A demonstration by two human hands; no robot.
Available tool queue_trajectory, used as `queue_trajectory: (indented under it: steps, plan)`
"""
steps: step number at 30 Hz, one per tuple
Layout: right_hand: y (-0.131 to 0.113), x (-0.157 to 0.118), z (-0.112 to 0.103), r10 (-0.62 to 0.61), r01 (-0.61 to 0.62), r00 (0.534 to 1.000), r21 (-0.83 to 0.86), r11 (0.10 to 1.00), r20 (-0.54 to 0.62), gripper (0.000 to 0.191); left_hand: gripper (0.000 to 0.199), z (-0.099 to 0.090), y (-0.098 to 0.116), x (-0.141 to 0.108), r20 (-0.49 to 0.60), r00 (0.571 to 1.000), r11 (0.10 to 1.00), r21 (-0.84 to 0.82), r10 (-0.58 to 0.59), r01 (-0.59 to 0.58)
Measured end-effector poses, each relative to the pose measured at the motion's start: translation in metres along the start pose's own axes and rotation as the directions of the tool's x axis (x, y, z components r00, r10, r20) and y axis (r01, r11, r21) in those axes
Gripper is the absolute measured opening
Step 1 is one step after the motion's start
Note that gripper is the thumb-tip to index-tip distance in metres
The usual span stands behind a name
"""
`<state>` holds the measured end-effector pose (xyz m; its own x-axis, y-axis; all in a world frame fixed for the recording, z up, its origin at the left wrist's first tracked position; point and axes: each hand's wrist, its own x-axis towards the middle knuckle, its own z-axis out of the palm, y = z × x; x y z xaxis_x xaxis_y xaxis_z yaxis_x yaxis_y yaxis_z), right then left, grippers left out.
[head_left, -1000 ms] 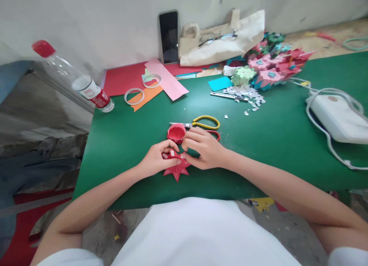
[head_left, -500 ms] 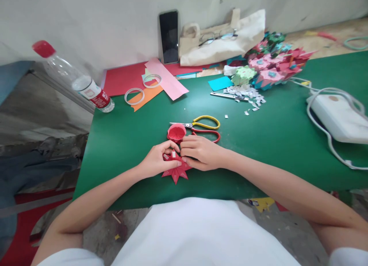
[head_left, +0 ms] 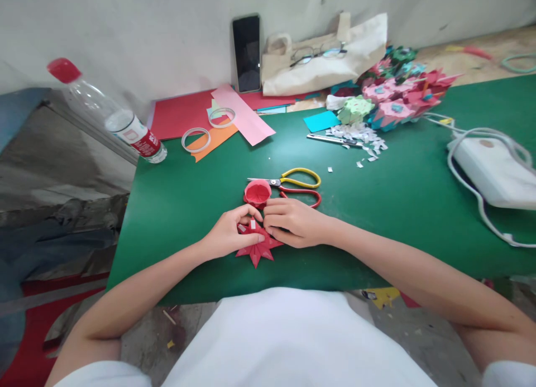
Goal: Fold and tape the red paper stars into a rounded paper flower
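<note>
A red folded-paper star (head_left: 255, 254) with several points lies flat near the table's front edge. White tape pieces (head_left: 253, 224) stick to its upper points. My left hand (head_left: 234, 231) grips the star's left side, thumb on top and fingers curled along the far edge. My right hand (head_left: 292, 223) is closed over the star's upper right, fingertips pinched together; what is between them is hidden. Just beyond the fingers sits a red paper cup shape (head_left: 257, 193). Scissors (head_left: 301, 178) with one yellow and one red handle lie behind it, partly covered by my right hand.
Tape rolls (head_left: 196, 141) and coloured paper (head_left: 180, 116) lie at the back left beside a bottle (head_left: 142, 138). A cutter knife (head_left: 335, 140), white scraps (head_left: 364, 134) and paper flowers (head_left: 393, 99) are at the back right. A white corded box (head_left: 489, 172) stands far right.
My right hand's fingertips have shifted very slightly, and a little more of the star's right point shows beneath them. My left hand and the star stay put.
</note>
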<state>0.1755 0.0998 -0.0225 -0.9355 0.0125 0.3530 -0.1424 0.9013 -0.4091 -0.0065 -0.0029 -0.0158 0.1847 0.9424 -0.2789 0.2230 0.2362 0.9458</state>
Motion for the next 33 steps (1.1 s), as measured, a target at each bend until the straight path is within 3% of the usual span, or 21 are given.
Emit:
queue_trajectory:
  steps: [7,9,11,13,16,17,18,20,21,23,27,33]
  plan:
    - [0.009,-0.002,-0.009,0.043,-0.053,0.993,-0.091,0.994,-0.106,0.021,0.027,-0.001,0.000,0.000,-0.020,1.000,1.000,0.003,-0.006,0.006]
    - [0.027,-0.011,-0.023,0.142,-0.175,0.973,-0.185,0.967,-0.182,0.020,0.027,0.000,0.000,-0.001,-0.015,1.000,1.000,0.009,-0.023,0.023]
    - [0.051,-0.026,-0.043,0.251,-0.321,0.925,-0.231,0.919,-0.286,0.019,0.027,-0.001,0.000,-0.001,-0.013,0.999,0.999,0.020,-0.029,0.030]
    - [0.078,-0.046,-0.065,0.351,-0.489,0.833,-0.272,0.829,-0.429,0.019,0.027,-0.001,-0.001,-0.001,-0.017,1.000,0.999,0.035,-0.025,0.025]
    - [0.115,-0.077,-0.091,0.460,-0.716,0.652,-0.289,0.636,-0.603,0.024,0.026,-0.001,-0.002,-0.001,-0.007,1.000,0.999,0.033,-0.019,0.020]
    - [0.124,-0.086,-0.097,0.510,-0.796,0.570,-0.278,0.538,-0.645,0.026,0.026,-0.001,-0.002,-0.001,-0.006,1.000,0.999,0.030,-0.021,0.021]
    - [0.131,-0.092,-0.100,0.601,-0.891,0.445,-0.263,0.369,-0.664,0.028,0.026,-0.001,-0.002,-0.001,-0.003,1.000,0.999,0.026,-0.023,0.023]
    - [0.141,-0.101,-0.104,0.668,-0.948,0.318,-0.221,0.229,-0.673,0.030,0.026,-0.001,-0.001,-0.001,-0.002,1.000,0.999,0.016,-0.027,0.027]
    - [0.145,-0.103,-0.104,0.693,-0.962,0.272,-0.201,0.184,-0.667,0.030,0.026,-0.001,-0.001,-0.001,-0.002,1.000,1.000,0.012,-0.027,0.027]
    - [0.148,-0.103,-0.102,0.720,-0.974,0.224,-0.171,0.147,-0.657,0.029,0.025,-0.001,0.000,-0.001,-0.001,1.000,1.000,0.005,-0.024,0.024]
    - [0.149,-0.101,-0.100,0.744,-0.983,0.181,-0.146,0.114,-0.643,0.026,0.023,-0.002,0.000,-0.001,0.010,1.000,1.000,-0.005,-0.021,0.021]
    - [0.147,-0.099,-0.100,0.736,-0.974,0.228,-0.143,0.177,-0.638,0.023,0.020,-0.002,-0.002,-0.002,0.033,0.999,0.999,-0.052,0.010,-0.008]
